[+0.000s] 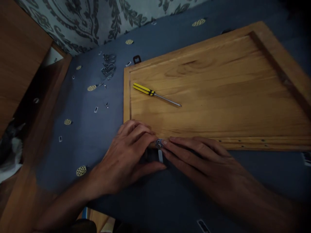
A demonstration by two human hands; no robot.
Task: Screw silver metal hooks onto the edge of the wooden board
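Observation:
A wooden panel (218, 84) with a raised frame lies flat on a blue cloth. Both my hands meet at its near edge over a small metal fitting (159, 147). My left hand (126, 155) has its fingers curled round the fitting from the left, thumb below. My right hand (194, 155) reaches in from the right, its fingertips pressed on the fitting. A yellow-and-black screwdriver (155, 94) lies on the panel beyond the hands, untouched.
Small screws and metal parts (108, 66) are scattered on the blue cloth (92, 136) left of the panel, among round yellow patterned spots (81, 171). Wooden furniture (21, 64) stands at the left. A patterned wall runs along the back.

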